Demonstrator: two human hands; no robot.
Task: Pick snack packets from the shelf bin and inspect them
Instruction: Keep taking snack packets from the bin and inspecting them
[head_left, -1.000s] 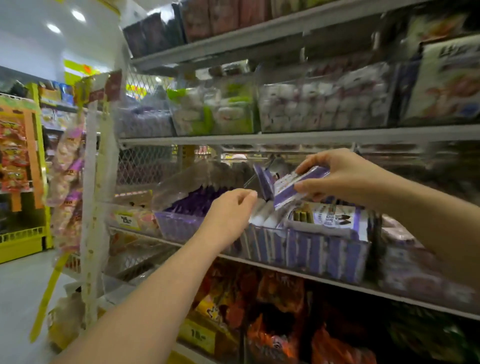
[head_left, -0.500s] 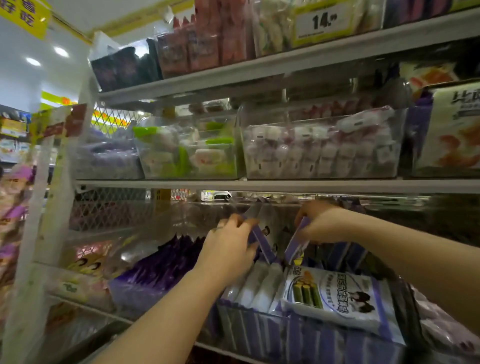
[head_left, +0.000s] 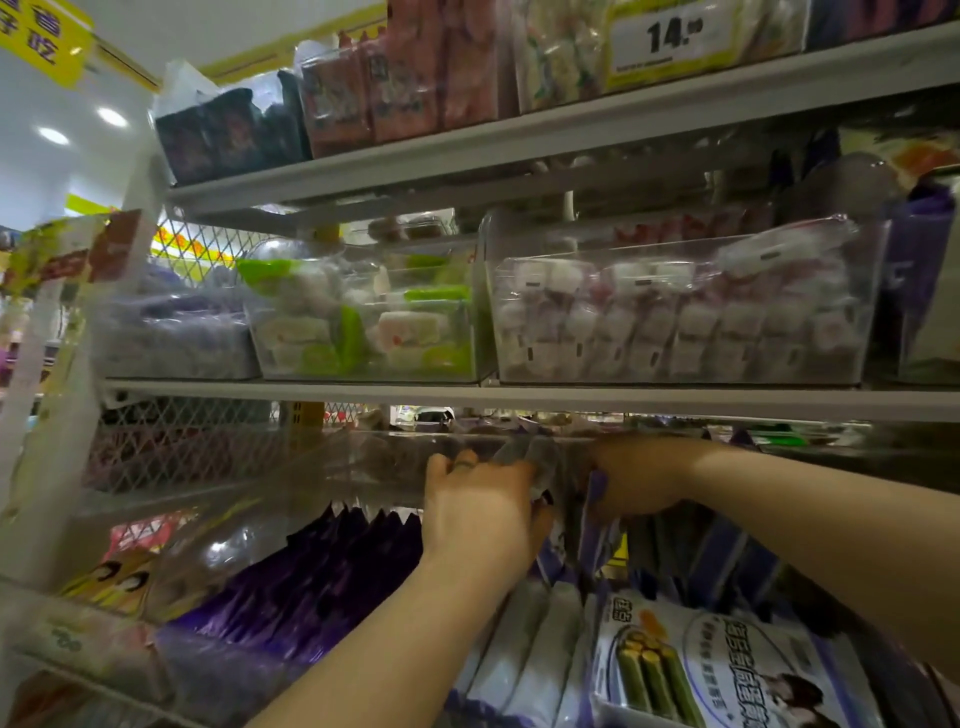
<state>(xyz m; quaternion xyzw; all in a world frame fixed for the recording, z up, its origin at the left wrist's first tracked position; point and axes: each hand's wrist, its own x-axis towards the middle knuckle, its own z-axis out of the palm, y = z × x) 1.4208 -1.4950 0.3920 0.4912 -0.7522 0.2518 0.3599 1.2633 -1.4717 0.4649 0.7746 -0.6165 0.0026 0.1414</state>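
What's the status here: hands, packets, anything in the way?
Left hand grips an upright packet at the back. Right hand pinches a purple packet, not yet lifted out. Upper shelf sits low over both hands.

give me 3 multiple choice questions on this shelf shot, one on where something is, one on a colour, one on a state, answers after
1. Where is the 14 price tag?
A) on the top shelf
B) on the bottom shelf
C) on the floor

2. The packets standing just left of the left hand are:
A) orange
B) dark purple
C) green

3. What is the right hand doing?
A) hanging idle
B) pressing the price tag
C) gripping a purple-and-white packet

Answers:
1 A, the tag stands among the goods along the top shelf.
2 B, the upright row there is dark purple.
3 C, its fingers curl over the packet's top edge.
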